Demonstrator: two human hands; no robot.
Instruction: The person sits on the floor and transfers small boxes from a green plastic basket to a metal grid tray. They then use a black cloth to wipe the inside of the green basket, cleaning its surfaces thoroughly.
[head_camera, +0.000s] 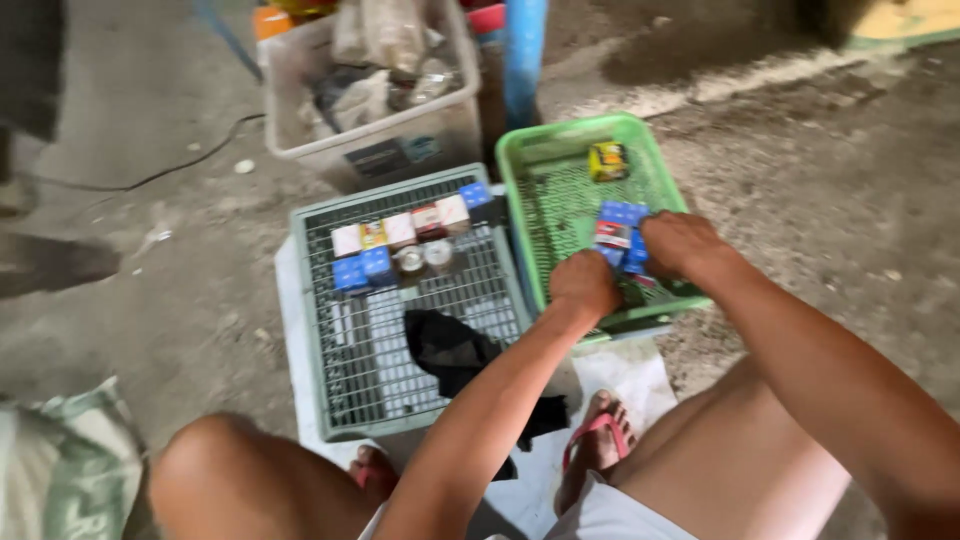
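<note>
Bare knees and a white cloth (620, 380) under a sandalled foot (597, 440) sit closest. Just beyond, both hands reach into a green tray (560, 150) on the floor. The left hand (585, 283) is curled shut at the blue boxes (622, 238); whether it grips one I cannot tell. The right hand (683, 244) curls over the same stack, touching it. A yellow box (608, 160) lies farther back. Left of the tray, a grey crate (400, 300) holds small boxes (400, 232) and a black cloth (450, 350).
</note>
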